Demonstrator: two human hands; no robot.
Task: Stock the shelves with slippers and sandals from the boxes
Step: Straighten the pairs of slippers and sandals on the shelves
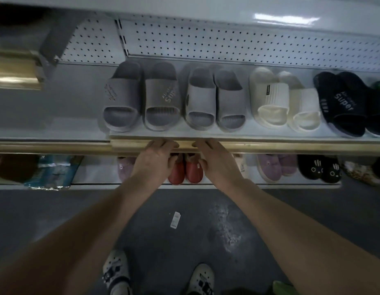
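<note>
White pegboard [184, 39] backs a dim shop display where a person, standing on the grey floor [78, 209], reaches with both bare arms to the lower shelf [95, 173]. The upper shelf [184, 134] already carries grey slides [142, 96], a cream pair [276, 99] and a black pair [342, 103].

The left hand [155, 162] and the right hand [216, 165] meet at a red pair of slippers [184, 171]. That pair sits side by side on the lower shelf, under the gold rail [270, 146], with its rounded ends toward the aisle. Both hands' fingers stretch forward and lie across the rail's face, while the thumbs drop to the red pair's outer sides. Whether the thumbs pinch the slippers or only touch them cannot be told. No box shows in view.

The step appears to be seating this pair. Doing it well likely means sliding both slippers together and keeping the fronts level with the lilac slippers [274, 167] and the black animal-faced slippers [321, 169] further along. The gap to the neighbours on either side should stay even. Knuckles pass close under the rail, so a low, flat push seems safer than a lift. A loose tag [175, 219] lies on the floor.
</note>
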